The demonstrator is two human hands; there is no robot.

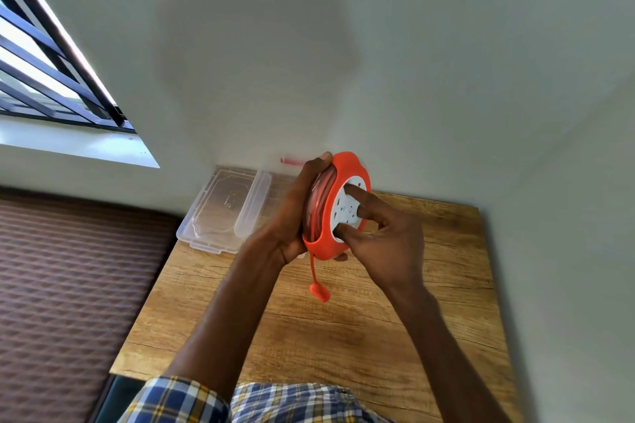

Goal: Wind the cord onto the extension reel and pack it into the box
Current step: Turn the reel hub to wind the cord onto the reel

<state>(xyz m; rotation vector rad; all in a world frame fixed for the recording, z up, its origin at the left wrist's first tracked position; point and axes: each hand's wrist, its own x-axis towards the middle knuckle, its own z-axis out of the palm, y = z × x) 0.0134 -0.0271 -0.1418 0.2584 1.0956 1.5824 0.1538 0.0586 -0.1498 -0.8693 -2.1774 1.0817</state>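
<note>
Pale walls meet behind a wooden bench (343, 336), with a barred window (51, 79) at left. Above the bench both hands hold an orange reel (335, 206) on edge. The left hand (295, 213) wraps round its back rim; the right hand (385, 233) has fingers curled against its white face. A short cord (313, 271) hangs below. The clear box (223, 209) lies open at the bench's far left corner.

Orange-and-white reel (343, 206), clear box (220, 213), blue-yellow plaid sleeve (178, 398).
</note>
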